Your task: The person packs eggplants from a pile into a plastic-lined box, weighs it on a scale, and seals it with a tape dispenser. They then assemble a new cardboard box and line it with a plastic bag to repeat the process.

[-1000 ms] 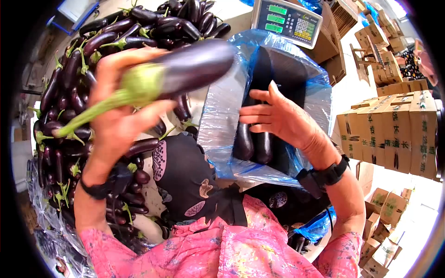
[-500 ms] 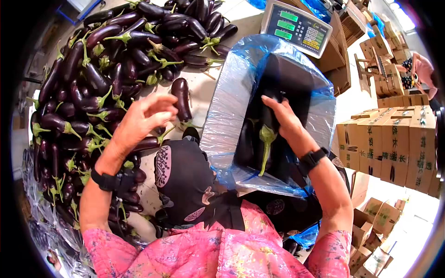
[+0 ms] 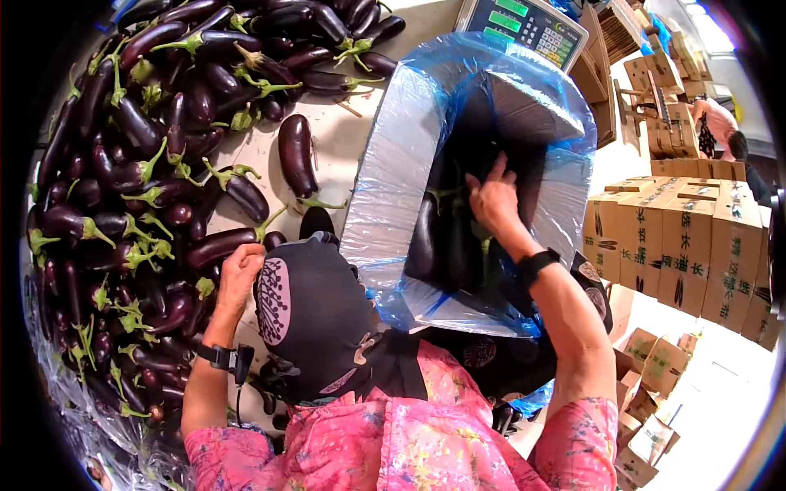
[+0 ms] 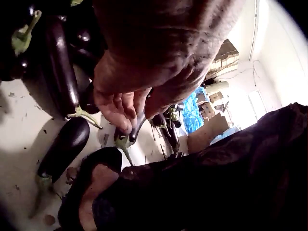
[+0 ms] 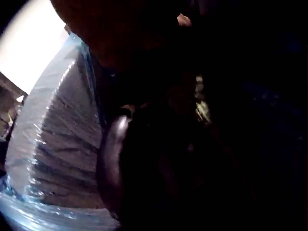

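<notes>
In the head view, my left hand point(image 3: 241, 274) is beside the purple eggplants at the pile's near edge, its fingers bent inward. The left wrist view puts its fingertips right at the green-capped end of a dark eggplant point(image 4: 137, 126); I cannot tell whether they grip it. My right hand point(image 3: 495, 199) reaches into a cardboard box lined with blue plastic point(image 3: 385, 188), its index finger extended, over dark eggplants point(image 3: 422, 241) lying inside. Deep shadow hides most of that hand's fingers in the right wrist view, where one glossy eggplant point(image 5: 111, 163) shows beside the plastic-covered box wall point(image 5: 65, 154).
A large heap of eggplants point(image 3: 135, 176) spreads across the left of the pale surface. One eggplant point(image 3: 296, 155) lies alone between heap and box. A digital scale display point(image 3: 524, 29) stands behind the box. Stacked cartons point(image 3: 671, 245) fill the right, with another person point(image 3: 719, 131) beyond.
An eggplant carried by the left hand went into the box. The left hand then came back, down toward the pile's near edge. My right hand stayed in the box, shifting slightly over its contents.
</notes>
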`<control>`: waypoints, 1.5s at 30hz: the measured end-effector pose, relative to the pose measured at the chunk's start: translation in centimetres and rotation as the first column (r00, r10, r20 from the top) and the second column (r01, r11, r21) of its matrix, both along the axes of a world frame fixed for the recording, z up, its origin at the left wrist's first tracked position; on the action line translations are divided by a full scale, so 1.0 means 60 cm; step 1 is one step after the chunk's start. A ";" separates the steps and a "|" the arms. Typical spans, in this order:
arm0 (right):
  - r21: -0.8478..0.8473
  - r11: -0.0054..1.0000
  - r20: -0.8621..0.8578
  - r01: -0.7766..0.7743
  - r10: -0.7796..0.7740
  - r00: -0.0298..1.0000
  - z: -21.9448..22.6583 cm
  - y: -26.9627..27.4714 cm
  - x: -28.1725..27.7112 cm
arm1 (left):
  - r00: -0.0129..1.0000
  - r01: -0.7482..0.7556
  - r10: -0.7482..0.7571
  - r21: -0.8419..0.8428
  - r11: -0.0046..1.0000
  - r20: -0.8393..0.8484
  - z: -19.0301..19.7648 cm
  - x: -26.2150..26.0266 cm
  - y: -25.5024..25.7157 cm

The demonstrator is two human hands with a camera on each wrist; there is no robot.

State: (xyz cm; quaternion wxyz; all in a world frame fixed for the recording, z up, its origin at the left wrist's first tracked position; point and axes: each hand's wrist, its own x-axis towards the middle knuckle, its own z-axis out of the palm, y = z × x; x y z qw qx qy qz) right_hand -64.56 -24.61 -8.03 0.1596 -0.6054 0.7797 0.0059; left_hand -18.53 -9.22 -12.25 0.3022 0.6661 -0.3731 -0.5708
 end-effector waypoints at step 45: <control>0.184 0.769 -0.397 -0.613 0.628 0.669 0.065 0.036 -0.060 | 0.211 -0.718 0.271 -0.039 0.695 0.939 -0.086 0.276 0.409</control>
